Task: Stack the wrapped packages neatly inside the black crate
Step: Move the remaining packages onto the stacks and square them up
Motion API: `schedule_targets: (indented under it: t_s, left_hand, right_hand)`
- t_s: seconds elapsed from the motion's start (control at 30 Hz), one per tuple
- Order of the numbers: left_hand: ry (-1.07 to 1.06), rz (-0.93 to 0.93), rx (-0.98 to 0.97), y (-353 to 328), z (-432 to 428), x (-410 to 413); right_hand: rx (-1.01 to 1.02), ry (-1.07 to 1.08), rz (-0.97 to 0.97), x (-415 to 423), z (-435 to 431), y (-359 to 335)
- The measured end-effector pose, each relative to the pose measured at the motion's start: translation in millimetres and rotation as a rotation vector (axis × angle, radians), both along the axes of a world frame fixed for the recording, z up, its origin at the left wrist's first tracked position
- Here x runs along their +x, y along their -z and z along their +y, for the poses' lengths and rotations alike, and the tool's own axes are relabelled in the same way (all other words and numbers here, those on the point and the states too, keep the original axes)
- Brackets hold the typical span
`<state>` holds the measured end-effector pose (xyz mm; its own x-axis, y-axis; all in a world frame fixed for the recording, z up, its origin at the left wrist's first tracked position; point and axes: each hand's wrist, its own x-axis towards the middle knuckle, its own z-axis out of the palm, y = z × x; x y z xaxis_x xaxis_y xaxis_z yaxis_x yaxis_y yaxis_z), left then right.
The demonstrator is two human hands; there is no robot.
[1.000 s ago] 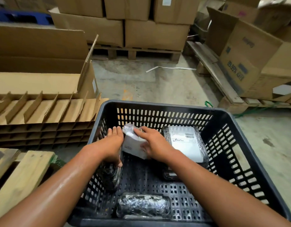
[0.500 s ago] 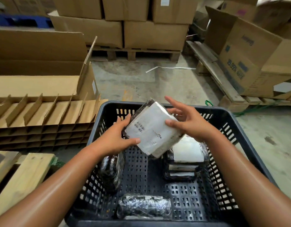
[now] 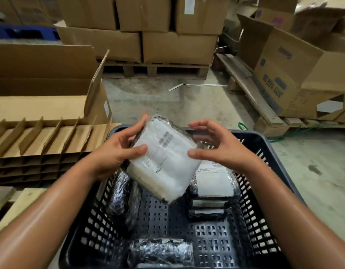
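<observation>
A wrapped package [image 3: 164, 162] with a white label side is held tilted above the black crate [image 3: 268, 164]. My left hand [image 3: 113, 154] grips its left edge, thumb on the label face. My right hand [image 3: 214, 146] curls at its right edge, thumb touching it, the other fingers spread above. A stack of wrapped packages [image 3: 214, 189] sits at the crate's right side. One dark wrapped package [image 3: 123, 199] stands against the left wall. Another wrapped package [image 3: 162, 253] lies at the near wall.
Flattened cardboard dividers [image 3: 47, 140] lie left of the crate, with a wooden pallet plank [image 3: 18, 204] below them. Stacked cartons on a pallet [image 3: 158, 41] stand ahead. An open carton [image 3: 296, 74] rests on a pallet at the right. Bare concrete floor [image 3: 167, 105] lies between.
Both hands lifted the labelled package out of the crate's back-left area and raised it higher, turning its white face toward me. The right hand's fingers have loosened off the package's edge.
</observation>
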<state>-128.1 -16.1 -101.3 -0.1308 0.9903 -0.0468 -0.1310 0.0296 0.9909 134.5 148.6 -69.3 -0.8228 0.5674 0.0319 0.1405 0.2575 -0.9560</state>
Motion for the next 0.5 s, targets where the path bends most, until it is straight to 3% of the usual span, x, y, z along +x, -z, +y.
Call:
schedule_targets:
  t_s: [0.17, 0.3, 0.4, 0.5]
  left_hand:
    - [0.195, 0.246, -0.061, -18.4, 6.2, 3.7]
    - [0.081, 0.286, -0.063, -16.6, 10.9, 17.4]
    - [-0.096, 0.642, -0.088, -22.1, 11.6, 21.7]
    - [0.114, 0.957, -0.299, -17.9, 10.8, 28.6]
  right_hand:
    - [0.138, -0.244, -0.125, -18.4, -8.3, -5.9]
    - [0.064, -0.233, -0.092, -16.4, -4.1, 14.0]
    - [-0.095, -0.14, -0.041, -11.4, -2.6, 36.1]
    - [-0.168, -0.025, 0.015, -11.0, -0.2, 50.9]
